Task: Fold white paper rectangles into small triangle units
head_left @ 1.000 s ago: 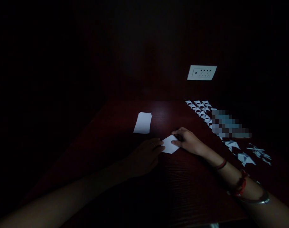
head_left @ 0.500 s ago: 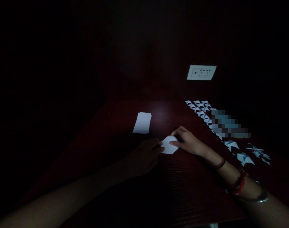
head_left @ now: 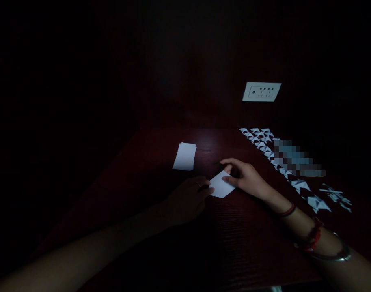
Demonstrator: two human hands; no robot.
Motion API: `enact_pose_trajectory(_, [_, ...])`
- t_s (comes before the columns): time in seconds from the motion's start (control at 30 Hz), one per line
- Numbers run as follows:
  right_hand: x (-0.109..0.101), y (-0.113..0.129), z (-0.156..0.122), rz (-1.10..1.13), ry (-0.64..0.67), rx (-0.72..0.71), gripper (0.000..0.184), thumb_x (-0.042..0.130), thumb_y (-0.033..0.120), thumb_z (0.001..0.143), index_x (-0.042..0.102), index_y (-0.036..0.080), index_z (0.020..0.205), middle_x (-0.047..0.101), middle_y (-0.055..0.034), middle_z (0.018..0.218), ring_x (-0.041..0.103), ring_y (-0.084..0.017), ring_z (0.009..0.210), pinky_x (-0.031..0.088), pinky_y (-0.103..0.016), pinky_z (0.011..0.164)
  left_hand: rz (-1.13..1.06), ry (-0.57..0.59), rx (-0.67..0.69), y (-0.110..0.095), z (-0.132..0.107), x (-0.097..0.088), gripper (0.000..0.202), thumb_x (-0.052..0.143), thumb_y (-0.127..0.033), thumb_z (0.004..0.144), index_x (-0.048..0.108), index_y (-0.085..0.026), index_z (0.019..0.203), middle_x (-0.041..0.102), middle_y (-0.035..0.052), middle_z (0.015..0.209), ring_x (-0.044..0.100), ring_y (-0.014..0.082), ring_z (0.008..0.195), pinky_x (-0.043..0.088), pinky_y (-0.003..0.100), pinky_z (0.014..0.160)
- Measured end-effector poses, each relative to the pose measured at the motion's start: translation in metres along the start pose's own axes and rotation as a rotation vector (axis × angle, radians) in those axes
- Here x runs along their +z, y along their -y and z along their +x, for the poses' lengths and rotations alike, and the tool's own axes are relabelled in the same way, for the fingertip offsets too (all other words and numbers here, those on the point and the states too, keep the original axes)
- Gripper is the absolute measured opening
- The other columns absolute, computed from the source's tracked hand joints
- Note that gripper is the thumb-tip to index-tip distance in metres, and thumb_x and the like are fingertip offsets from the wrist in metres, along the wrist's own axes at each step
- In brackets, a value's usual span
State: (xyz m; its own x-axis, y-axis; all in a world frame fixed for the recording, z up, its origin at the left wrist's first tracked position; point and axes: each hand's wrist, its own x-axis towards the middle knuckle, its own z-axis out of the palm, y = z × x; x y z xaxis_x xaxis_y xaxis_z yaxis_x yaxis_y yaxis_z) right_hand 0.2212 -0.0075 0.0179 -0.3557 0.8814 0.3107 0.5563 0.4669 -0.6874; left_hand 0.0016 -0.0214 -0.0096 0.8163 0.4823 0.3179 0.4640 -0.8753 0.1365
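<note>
A small white sheet of paper point(head_left: 221, 186) lies on the dark red table point(head_left: 234, 235) between my two hands. My left hand point(head_left: 187, 198) rests on the table with its fingertips pressed on the sheet's left edge. My right hand point(head_left: 244, 176) pinches the sheet's right corner with thumb and fingers, the index finger stretched out above it. The scene is very dim, so the folds in the sheet are hard to make out.
A stack of white paper slips point(head_left: 184, 156) lies beyond my left hand. Several small folded white paper pieces point(head_left: 258, 138) run in rows along the table's right side, with larger ones point(head_left: 316, 202) nearer. A white wall socket point(head_left: 261, 91) sits behind. A blurred patch covers part of the right side.
My right hand shifted slightly right and its fingers lifted, raising the sheet's right corner. The left hand stayed on the sheet's left edge.
</note>
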Motion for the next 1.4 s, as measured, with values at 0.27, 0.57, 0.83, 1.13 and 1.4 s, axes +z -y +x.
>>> enact_pose_trajectory(0.27, [-0.013, 0.015, -0.004, -0.063, 0.373, -0.241, 0.019, 0.053, 0.011, 0.071, 0.065, 0.02, 0.082, 0.059, -0.0016, 0.094, 0.056, -0.012, 0.082, 0.042, -0.025, 0.075, 0.032, -0.004, -0.032, -0.004, 0.003, -0.004, 0.037, 0.039, -0.014, 0.079, 0.04, -0.017, 0.116, 0.043, 0.0058, 0.118, 0.035, 0.0198, 0.112, 0.03, 0.038, 0.095])
enact_pose_trajectory(0.57, [-0.018, 0.019, -0.004, -0.053, 0.471, -0.252, 0.031, 0.056, 0.011, 0.068, 0.063, 0.022, 0.096, 0.06, -0.0005, 0.102, 0.055, -0.014, 0.093, 0.04, -0.027, 0.083, 0.041, 0.032, -0.049, -0.006, 0.005, -0.006, 0.037, 0.039, -0.014, 0.079, 0.039, -0.016, 0.116, 0.044, 0.0049, 0.117, 0.037, 0.0194, 0.11, 0.031, 0.037, 0.094])
enact_pose_trajectory(0.83, [-0.018, 0.013, -0.005, -0.097, 0.484, -0.256, 0.028, 0.054, 0.013, 0.071, 0.063, 0.022, 0.095, 0.061, -0.0007, 0.101, 0.055, -0.014, 0.092, 0.041, -0.027, 0.083, 0.053, 0.027, -0.04, -0.005, 0.005, -0.005, 0.036, 0.037, -0.014, 0.08, 0.04, -0.015, 0.116, 0.04, 0.0058, 0.122, 0.033, 0.0201, 0.114, 0.029, 0.037, 0.095])
enact_pose_trajectory(1.13, [-0.019, 0.011, -0.004, -0.132, 0.518, -0.301, 0.025, 0.054, 0.014, 0.073, 0.063, 0.02, 0.096, 0.06, -0.0023, 0.103, 0.053, -0.014, 0.095, 0.041, -0.027, 0.084, 0.058, 0.067, -0.054, -0.003, 0.002, -0.002, 0.041, 0.036, -0.016, 0.081, 0.034, -0.018, 0.122, 0.038, 0.0014, 0.127, 0.028, 0.0206, 0.118, 0.027, 0.039, 0.096])
enact_pose_trajectory(1.4, [-0.019, 0.014, -0.005, -0.15, 0.517, -0.331, 0.026, 0.053, 0.013, 0.074, 0.061, 0.018, 0.098, 0.06, -0.0033, 0.102, 0.053, -0.013, 0.095, 0.041, -0.026, 0.084, 0.079, 0.078, -0.057, -0.003, 0.002, -0.002, 0.04, 0.035, -0.017, 0.082, 0.035, -0.018, 0.122, 0.038, 0.0011, 0.127, 0.029, 0.0208, 0.117, 0.027, 0.039, 0.096])
